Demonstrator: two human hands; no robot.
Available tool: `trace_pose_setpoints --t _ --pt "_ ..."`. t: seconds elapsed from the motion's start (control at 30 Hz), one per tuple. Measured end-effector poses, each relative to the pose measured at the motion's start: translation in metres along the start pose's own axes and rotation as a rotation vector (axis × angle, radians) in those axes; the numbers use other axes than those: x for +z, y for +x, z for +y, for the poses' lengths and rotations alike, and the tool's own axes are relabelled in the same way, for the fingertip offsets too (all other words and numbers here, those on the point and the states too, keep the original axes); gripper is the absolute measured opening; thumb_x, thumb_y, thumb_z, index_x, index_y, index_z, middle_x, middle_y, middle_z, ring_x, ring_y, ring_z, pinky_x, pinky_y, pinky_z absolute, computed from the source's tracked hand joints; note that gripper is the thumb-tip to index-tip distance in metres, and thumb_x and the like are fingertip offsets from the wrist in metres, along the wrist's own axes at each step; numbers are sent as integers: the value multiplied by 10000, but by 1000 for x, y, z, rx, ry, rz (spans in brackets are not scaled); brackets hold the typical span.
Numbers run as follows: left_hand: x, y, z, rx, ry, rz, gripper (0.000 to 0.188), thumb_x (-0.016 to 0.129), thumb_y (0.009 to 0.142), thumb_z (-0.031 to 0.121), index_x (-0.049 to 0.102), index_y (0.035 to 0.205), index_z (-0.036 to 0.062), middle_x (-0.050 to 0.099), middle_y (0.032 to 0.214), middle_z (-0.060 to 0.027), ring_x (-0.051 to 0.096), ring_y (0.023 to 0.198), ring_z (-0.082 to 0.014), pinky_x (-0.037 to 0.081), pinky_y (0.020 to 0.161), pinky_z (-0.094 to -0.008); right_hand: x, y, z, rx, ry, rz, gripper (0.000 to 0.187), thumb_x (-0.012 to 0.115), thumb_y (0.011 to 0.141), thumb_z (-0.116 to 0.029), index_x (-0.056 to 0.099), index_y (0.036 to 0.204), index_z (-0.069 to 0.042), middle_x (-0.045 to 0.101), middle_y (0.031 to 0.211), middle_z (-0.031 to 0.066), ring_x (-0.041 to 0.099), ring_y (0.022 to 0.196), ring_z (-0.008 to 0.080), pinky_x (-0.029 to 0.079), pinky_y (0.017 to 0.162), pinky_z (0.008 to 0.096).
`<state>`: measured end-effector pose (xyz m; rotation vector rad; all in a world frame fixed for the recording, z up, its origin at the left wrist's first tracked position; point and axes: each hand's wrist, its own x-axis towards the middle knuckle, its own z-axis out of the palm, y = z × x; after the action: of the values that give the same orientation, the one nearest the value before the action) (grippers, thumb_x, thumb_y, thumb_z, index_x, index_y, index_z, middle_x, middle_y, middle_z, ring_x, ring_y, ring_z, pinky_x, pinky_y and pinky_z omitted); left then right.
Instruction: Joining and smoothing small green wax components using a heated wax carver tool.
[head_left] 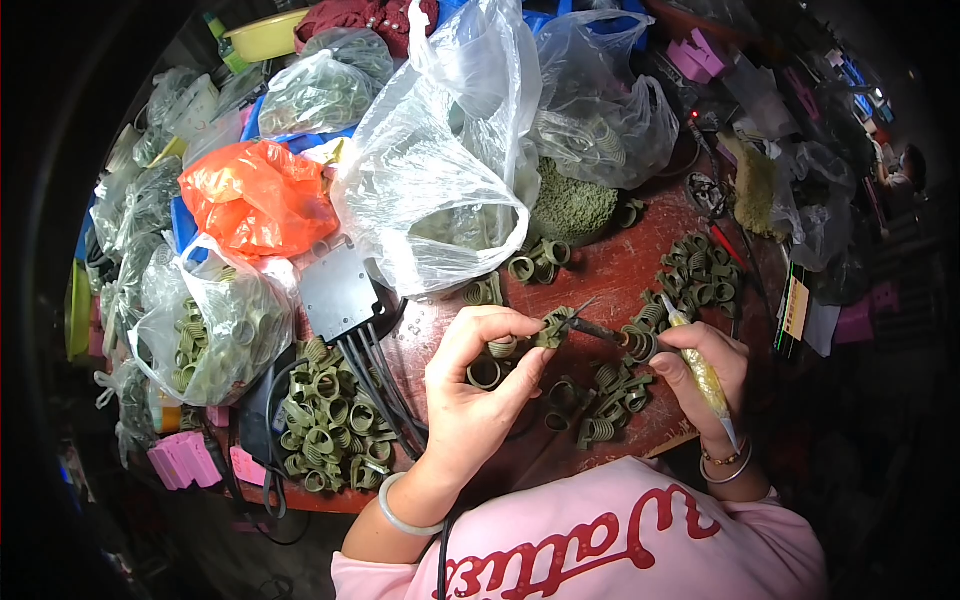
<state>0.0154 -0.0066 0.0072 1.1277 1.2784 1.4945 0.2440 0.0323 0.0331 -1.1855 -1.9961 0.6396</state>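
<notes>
My left hand (475,375) pinches a small olive-green ribbed moulded piece (553,327) between thumb and forefinger. In my right hand (705,370) is a slim pen-like tool (704,378) with a yellow wrapped handle and pointed ends. A dark thin-tipped tool (592,328) also reaches from the right hand's side to the piece, its tip at or very near it. How the right fingers hold this dark tool is partly hidden. Below the hands lie more green ribbed pieces (602,400), and a larger heap (335,425) is left of my left wrist.
Across the red worn tabletop (620,265), another green heap (700,275) lies at right. Clear plastic bags (430,160) and an orange bag (258,200) crowd the back and left. A dark box (338,290) trails thick cables (380,385). Pink blocks (185,460) sit at the left edge.
</notes>
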Motion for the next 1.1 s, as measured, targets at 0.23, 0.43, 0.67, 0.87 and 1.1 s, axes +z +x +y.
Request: trace_pose_setpoints --t 0.23,0.43,0.67,0.87,1.1 --pt "-1 0 2 -96 -170 -35 197 700 816 -33 632 993 18 597 929 -42 571 776 -98 507 597 -206 -2 -3 1 83 85 3 309 696 886 -275 610 917 21 609 704 41 550 631 86 428 584 219" --pt "-8 4 5 -452 -666 -101 240 668 862 -7 563 1075 22 633 927 -79 641 813 -137 520 539 -217 0 -5 7 341 414 116 245 666 919 -221 617 967 14 637 740 7 545 654 38 422 589 184" --pt "-12 7 5 -588 -773 -76 210 654 885 36 546 1065 44 629 936 -82 637 815 -154 507 533 -230 1 -4 6 464 607 104 364 700 893 -232 563 1133 4 648 769 0 520 674 28 404 609 167" --pt "-12 7 5 -613 -769 -85 201 651 891 52 543 1061 56 624 946 -74 630 825 -154 500 542 -232 13 6 -7 243 579 171 327 687 872 -67 551 1154 27 667 863 44 625 900 99 482 783 217" --pt "-14 8 1 -677 -854 -140 216 645 901 79 531 1083 56 616 942 -63 624 811 -146 488 533 -227 8 10 -24 216 525 -11 197 653 901 -105 643 1045 29 668 911 69 610 757 99 475 708 223"
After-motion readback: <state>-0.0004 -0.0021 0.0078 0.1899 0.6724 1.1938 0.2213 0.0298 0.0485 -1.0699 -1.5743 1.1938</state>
